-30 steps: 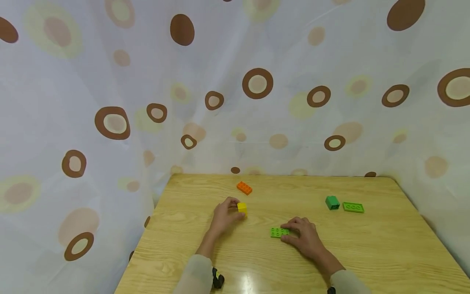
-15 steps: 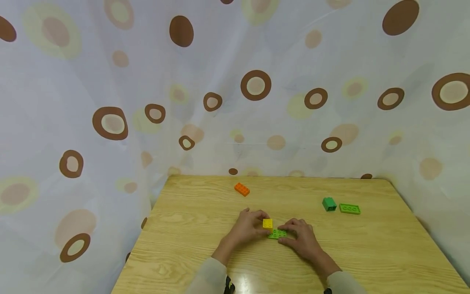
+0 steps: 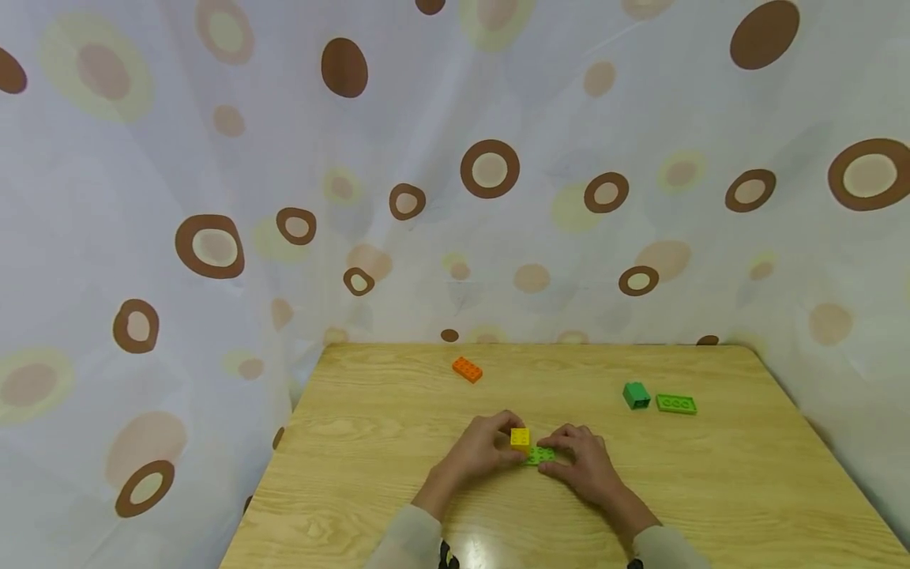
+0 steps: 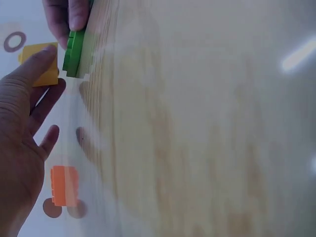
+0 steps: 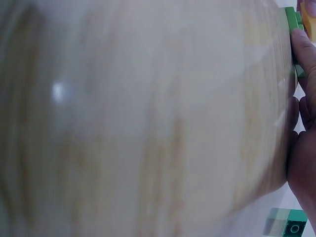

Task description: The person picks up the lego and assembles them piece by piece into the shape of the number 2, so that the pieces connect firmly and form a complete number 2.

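Note:
My left hand [image 3: 483, 449] pinches a small yellow toy building brick [image 3: 520, 437] between thumb and fingers, studs upward. It is held close over the left end of a flat light-green brick [image 3: 543, 454] on the table. In the left wrist view, a narrow gap shows between the yellow brick [image 4: 48, 77] and the green brick [image 4: 74, 54]. The thumb and fingers of my right hand [image 3: 586, 466] grip the green brick's right end, hiding part of it. In the right wrist view, the thumb presses against the green brick's side [image 5: 291, 19].
An orange brick [image 3: 467, 370] lies toward the back left of the wooden table [image 3: 341, 450]. At the right are a dark green brick [image 3: 636, 396] on its side and a light-green flat brick [image 3: 676, 404] turned underside up. A spotted curtain [image 3: 426, 103] hangs behind.
My left hand has carried the yellow brick rightward and nearer, from beside the orange brick to over the green brick's left end. My right hand has kept its grip with little movement.

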Motion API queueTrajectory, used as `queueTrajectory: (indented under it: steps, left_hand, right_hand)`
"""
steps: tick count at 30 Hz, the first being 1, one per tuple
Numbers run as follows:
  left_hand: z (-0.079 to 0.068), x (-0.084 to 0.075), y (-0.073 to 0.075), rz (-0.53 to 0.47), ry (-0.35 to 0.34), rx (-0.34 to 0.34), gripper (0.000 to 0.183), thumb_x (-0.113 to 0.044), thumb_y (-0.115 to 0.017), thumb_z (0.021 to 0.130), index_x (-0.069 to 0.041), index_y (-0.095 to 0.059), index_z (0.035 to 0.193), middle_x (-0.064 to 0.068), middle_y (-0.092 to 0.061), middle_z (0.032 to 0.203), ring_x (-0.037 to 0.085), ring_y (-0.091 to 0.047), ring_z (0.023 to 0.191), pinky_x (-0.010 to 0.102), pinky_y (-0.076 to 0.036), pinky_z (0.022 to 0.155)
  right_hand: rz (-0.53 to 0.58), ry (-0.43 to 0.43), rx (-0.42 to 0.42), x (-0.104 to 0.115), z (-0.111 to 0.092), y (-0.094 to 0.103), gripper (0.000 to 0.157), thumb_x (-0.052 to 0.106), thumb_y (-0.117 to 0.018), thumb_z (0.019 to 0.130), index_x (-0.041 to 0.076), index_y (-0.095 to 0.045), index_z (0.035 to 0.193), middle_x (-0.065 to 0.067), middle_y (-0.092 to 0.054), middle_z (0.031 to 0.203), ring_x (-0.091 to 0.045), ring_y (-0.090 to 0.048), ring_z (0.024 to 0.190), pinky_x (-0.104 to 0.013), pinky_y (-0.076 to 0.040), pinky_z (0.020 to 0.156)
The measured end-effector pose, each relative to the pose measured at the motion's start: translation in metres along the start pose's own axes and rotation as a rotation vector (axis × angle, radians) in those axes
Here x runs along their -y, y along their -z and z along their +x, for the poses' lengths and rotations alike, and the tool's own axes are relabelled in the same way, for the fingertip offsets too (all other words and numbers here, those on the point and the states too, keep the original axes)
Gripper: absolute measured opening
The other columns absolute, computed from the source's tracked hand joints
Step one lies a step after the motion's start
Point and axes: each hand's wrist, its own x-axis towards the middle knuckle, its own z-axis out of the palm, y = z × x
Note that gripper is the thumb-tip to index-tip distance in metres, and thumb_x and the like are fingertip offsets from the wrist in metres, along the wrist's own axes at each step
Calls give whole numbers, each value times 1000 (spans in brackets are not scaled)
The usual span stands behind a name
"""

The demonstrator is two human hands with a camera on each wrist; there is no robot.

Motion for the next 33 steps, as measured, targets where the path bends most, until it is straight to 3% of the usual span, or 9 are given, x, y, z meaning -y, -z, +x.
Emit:
queueTrajectory:
  steps: [6, 19, 24, 33]
  left_hand:
    - [0, -4, -2, 40, -37, 23, 33, -30, -85, 93, -33, -66, 119, -18, -71, 111, 0, -64, 108, 30, -52, 101]
    - [5, -7, -6, 204, -39, 53, 36, -38, -85, 92, -33, -68, 122, -21, -69, 104, -2, -61, 96, 22, -52, 86]
    - [4, -7, -6, 290, -68, 66, 41, -42, -84, 92, -29, -71, 129, -18, -72, 110, -2, -62, 95, 25, -54, 90]
    - [1, -12, -1, 326, -97, 39, 40, -37, -86, 91, -22, -75, 127, -16, -73, 104, -5, -62, 89, 20, -54, 84]
  right_hand:
    - [-10, 0, -13, 1, 2, 0, 35, 29, -93, 81, 20, -82, 113, 11, -68, 107, -16, -56, 100, -45, -37, 88]
    - [-27, -27, 4, 2, 2, 2, 35, 30, -93, 81, 22, -82, 113, 11, -68, 107, -17, -57, 101, -45, -38, 89]
    - [-6, -58, 22, 3, 0, 1, 35, 32, -93, 81, 24, -82, 113, 14, -67, 107, -17, -57, 102, -45, -37, 89]
    - [2, -65, 39, 4, 2, 0, 35, 34, -92, 82, 25, -81, 115, 13, -67, 109, -18, -57, 105, -47, -38, 92]
